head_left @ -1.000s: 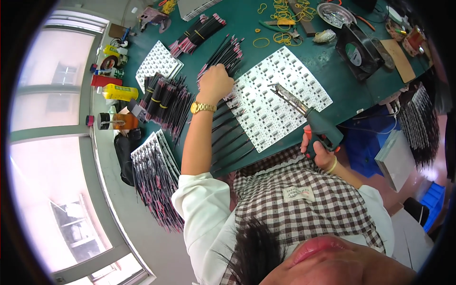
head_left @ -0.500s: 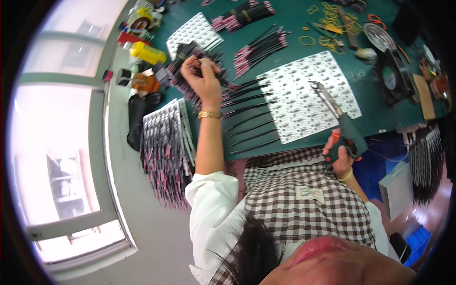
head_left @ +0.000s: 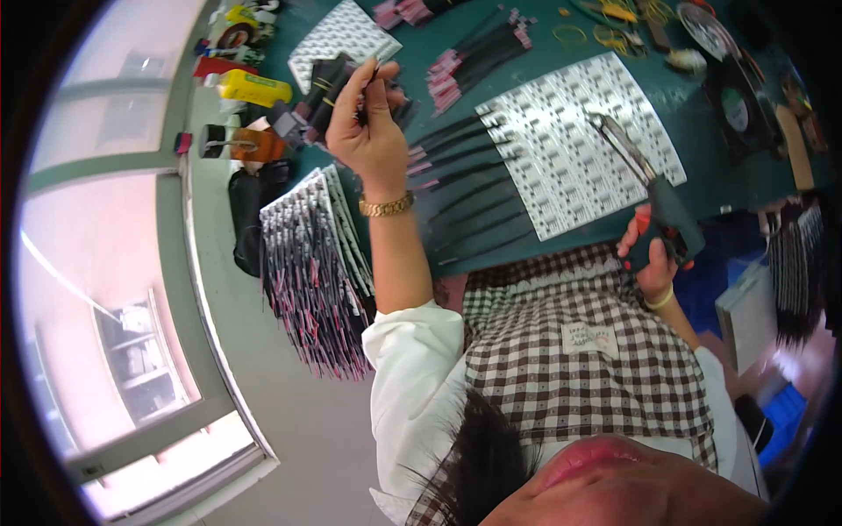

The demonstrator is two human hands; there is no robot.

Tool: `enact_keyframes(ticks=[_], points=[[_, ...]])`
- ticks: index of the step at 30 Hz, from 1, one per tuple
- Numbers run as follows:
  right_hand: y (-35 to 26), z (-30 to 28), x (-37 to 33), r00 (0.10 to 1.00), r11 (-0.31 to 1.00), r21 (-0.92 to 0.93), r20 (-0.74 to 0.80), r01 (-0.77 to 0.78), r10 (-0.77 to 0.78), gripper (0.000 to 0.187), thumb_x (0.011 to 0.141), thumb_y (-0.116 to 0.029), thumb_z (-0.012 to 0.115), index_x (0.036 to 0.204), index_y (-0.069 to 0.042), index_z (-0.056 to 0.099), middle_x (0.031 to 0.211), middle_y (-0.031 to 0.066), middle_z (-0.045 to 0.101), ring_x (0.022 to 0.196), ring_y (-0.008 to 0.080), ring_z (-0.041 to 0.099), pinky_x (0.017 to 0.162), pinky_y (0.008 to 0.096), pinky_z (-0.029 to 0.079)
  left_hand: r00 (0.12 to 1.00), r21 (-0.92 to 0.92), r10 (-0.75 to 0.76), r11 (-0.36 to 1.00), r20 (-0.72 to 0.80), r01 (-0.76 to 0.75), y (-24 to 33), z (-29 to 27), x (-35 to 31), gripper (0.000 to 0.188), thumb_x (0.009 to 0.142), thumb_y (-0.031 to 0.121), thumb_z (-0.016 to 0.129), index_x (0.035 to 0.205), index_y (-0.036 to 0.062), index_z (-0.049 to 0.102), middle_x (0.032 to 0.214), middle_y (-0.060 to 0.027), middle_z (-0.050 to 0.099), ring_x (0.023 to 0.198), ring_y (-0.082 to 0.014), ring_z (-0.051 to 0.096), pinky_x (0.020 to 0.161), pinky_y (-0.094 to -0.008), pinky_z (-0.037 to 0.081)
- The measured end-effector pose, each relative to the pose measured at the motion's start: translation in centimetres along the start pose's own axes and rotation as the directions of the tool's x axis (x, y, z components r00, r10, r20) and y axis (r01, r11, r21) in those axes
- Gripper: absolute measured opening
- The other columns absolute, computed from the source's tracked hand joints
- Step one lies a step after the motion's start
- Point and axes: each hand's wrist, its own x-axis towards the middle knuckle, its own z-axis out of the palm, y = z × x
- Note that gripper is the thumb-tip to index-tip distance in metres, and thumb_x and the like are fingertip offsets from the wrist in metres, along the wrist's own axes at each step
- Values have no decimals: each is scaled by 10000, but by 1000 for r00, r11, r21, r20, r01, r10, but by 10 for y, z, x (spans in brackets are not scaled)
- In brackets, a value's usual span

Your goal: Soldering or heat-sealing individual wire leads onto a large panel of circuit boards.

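My right hand (head_left: 653,263) is wrapped round the grip of a dark green soldering gun (head_left: 674,217) with a red trigger. Its metal nose points up and left over a white circuit board panel (head_left: 579,140) printed with rows of small dark marks. Several black wires (head_left: 478,188) lie side by side on the table, some with their ends at the panel's left edge. My left hand (head_left: 368,131) is raised in a pinch beside a bundle of black wires (head_left: 326,88). A thin dark piece, seemingly a black wire, shows between its fingers.
More wires with pink ends (head_left: 478,57) lie at the back. Another white panel (head_left: 342,39) sits back left, near a yellow bottle (head_left: 254,88). Wired panels (head_left: 311,272) hang over the table's left edge. A black fan (head_left: 737,110) and yellow rubber bands (head_left: 614,39) are back right.
The view has shifted, so the table sits higher in the picture. My left hand has risen off the wire bundle, fingers still pinched. My right hand keeps the soldering gun over the panel.
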Motion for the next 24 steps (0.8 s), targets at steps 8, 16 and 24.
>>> enact_keyframes(ticks=[8, 16, 24], points=[[11, -5, 25, 999, 998, -56, 32, -3, 5, 544, 897, -404, 505, 1233, 10, 400, 850, 93, 501, 697, 149, 517, 653, 283, 445, 690, 389, 20, 814, 724, -431, 2, 27, -80, 330, 654, 20, 618, 949, 158, 679, 916, -21, 608, 646, -199, 606, 516, -299, 472], [29, -18, 27, 982, 992, -122, 177, -40, 61, 518, 883, -322, 504, 1287, -11, 412, 857, 78, 545, 732, 135, 520, 659, 283, 424, 740, 487, -53, 783, 671, -386, -29, 43, -117, 339, 638, -19, 599, 946, 98, 680, 858, -24, 578, 658, -178, 577, 537, -282, 449], [13, -22, 39, 905, 936, -345, 370, -75, 209, 337, 811, -151, 589, 1113, -8, 542, 838, 75, 604, 737, 137, 588, 677, 280, 477, 747, 496, -2, 750, 665, -439, -38, 42, -121, 287, 664, 28, 599, 937, 91, 661, 880, -2, 578, 622, -134, 543, 510, -262, 429]])
